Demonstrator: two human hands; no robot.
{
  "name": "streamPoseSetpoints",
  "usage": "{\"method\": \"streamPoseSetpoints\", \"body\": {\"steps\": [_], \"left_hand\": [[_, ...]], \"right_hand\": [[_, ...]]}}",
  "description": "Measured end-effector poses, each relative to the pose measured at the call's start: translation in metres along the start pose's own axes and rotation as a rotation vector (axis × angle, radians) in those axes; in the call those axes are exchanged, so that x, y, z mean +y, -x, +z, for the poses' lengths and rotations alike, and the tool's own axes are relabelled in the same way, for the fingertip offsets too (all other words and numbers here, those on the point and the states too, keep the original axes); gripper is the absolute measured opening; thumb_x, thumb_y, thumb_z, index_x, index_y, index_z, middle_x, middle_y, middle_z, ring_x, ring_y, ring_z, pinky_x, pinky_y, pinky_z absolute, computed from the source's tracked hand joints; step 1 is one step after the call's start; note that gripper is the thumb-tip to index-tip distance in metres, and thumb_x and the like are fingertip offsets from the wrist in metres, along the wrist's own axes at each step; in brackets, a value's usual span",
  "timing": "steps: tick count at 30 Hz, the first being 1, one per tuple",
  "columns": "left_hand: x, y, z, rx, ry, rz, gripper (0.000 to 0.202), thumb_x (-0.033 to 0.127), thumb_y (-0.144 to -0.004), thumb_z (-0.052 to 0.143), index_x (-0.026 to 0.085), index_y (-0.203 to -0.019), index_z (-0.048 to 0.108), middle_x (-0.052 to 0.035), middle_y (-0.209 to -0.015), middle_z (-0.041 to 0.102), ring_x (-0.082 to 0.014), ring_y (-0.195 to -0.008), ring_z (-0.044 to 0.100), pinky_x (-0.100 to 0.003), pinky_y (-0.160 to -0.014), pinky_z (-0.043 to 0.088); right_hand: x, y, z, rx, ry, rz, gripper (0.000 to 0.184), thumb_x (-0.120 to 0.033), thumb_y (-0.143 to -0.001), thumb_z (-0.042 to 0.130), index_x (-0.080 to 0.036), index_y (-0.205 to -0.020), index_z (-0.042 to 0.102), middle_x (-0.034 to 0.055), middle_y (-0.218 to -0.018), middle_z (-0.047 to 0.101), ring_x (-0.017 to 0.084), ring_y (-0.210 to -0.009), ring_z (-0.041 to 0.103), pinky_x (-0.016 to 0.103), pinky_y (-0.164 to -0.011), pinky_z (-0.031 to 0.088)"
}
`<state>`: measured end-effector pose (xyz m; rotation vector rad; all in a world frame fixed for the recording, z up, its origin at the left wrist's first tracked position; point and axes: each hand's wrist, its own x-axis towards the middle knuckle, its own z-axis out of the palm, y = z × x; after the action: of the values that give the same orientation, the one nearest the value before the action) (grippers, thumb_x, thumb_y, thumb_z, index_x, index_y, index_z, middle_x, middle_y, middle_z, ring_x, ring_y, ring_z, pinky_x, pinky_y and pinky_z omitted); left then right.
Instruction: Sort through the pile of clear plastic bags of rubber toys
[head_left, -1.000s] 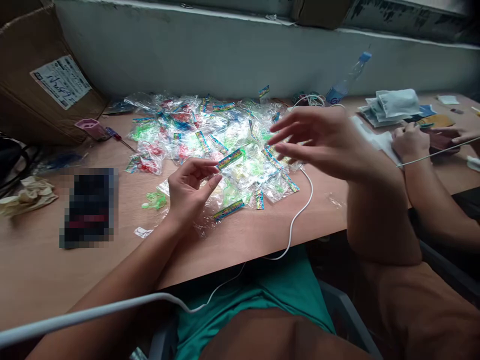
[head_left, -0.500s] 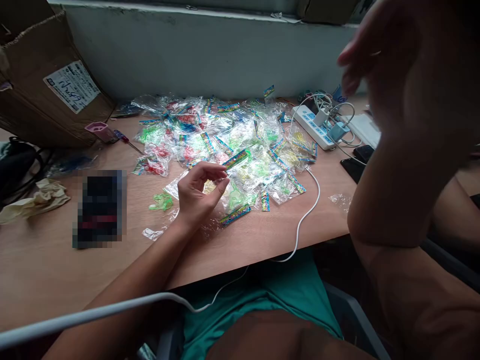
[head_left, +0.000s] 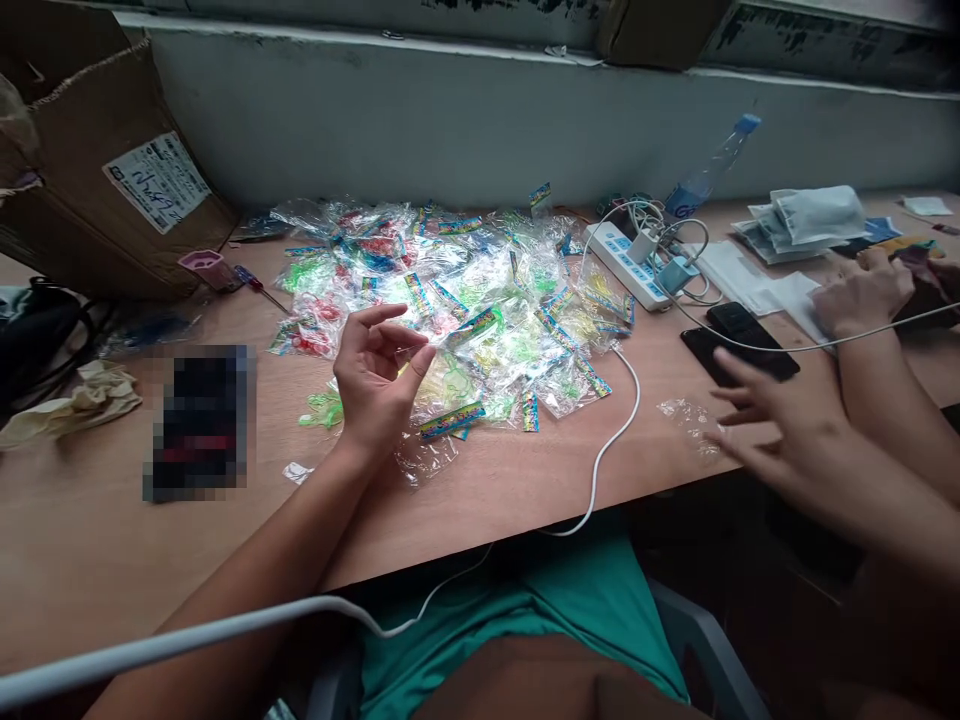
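My left hand [head_left: 379, 375] is raised over the wooden table [head_left: 480, 480], thumb and fingers pinching the edge of a clear plastic packet [head_left: 457, 350] with a colourful header strip. That packet lies at the front of a heap of similar small packets [head_left: 450, 280] holding green, red and yellow pieces. My right hand [head_left: 772, 425] hovers low near the table's right front edge, fingers spread, holding nothing, beside a scrap of clear plastic [head_left: 686, 415].
A cardboard box [head_left: 97, 170] stands back left, with crumpled paper [head_left: 71, 400] in front. A white power strip [head_left: 630, 262], black phones [head_left: 739, 340], a water bottle [head_left: 709, 170] and paper stacks [head_left: 814, 215] lie right. Another person's hand [head_left: 862, 290] works at far right. A white cable [head_left: 600, 470] crosses the front edge.
My right hand rose from over the packet heap close to the camera, then dropped to the table's right front edge. My left hand kept its pinch on the packet.
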<state>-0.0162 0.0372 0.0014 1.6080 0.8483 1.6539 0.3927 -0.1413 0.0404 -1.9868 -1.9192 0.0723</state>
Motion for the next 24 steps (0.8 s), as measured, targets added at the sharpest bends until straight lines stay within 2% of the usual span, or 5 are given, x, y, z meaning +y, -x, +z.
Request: {"method": "streamPoseSetpoints", "body": {"steps": [2,5,14,21,24], "left_hand": [[-0.004,-0.002,-0.003,0.031,-0.004,-0.024,0.041,0.018,-0.08,0.085,0.025,-0.112,0.061,0.0024,-0.089,0.067,-0.0119,-0.08,0.068,-0.026,-0.075,0.059],[-0.012,-0.006,-0.007,0.054,-0.002,-0.03,0.035,0.02,-0.081,0.084,0.026,-0.103,0.057,0.0021,-0.088,0.065,-0.0118,-0.076,0.065,-0.025,-0.069,0.057],[-0.023,-0.009,-0.007,0.072,-0.04,-0.011,0.037,0.019,-0.08,0.08,0.024,-0.107,0.054,0.0022,-0.089,0.062,-0.0109,-0.079,0.063,-0.025,-0.073,0.054],[-0.018,-0.007,-0.006,0.04,0.004,-0.103,0.043,0.019,-0.078,0.081,0.024,-0.11,0.055,0.0029,-0.088,0.063,-0.011,-0.081,0.065,-0.022,-0.07,0.054],[-0.017,-0.006,-0.005,0.024,0.043,-0.146,0.044,0.021,-0.077,0.082,0.024,-0.111,0.055,0.0038,-0.087,0.063,-0.0104,-0.079,0.066,-0.022,-0.068,0.055]], "right_hand": [[0.026,0.036,0.024,-0.171,0.018,-0.079,0.092,-0.057,-0.094,0.062,-0.04,-0.171,0.016,0.0124,-0.165,0.05,0.042,-0.137,0.063,0.06,-0.105,0.06],[0.046,0.07,0.053,-0.193,0.055,-0.142,0.093,-0.055,-0.094,0.063,-0.041,-0.171,0.013,0.009,-0.172,0.038,0.043,-0.156,0.041,0.067,-0.121,0.046],[0.051,0.083,0.08,0.29,-0.072,-0.115,0.034,-0.026,-0.098,0.064,-0.034,-0.13,0.071,0.0052,-0.12,0.078,0.031,-0.109,0.077,0.052,-0.104,0.06],[0.047,0.07,0.054,0.154,-0.258,-0.072,0.018,-0.034,-0.093,0.068,-0.048,-0.101,0.076,0.0036,-0.1,0.079,0.039,-0.096,0.078,0.062,-0.09,0.063],[0.024,0.042,0.032,0.356,-0.193,0.006,0.026,-0.036,-0.092,0.07,-0.058,-0.106,0.074,0.0043,-0.098,0.077,0.043,-0.096,0.075,0.066,-0.089,0.059]]}}
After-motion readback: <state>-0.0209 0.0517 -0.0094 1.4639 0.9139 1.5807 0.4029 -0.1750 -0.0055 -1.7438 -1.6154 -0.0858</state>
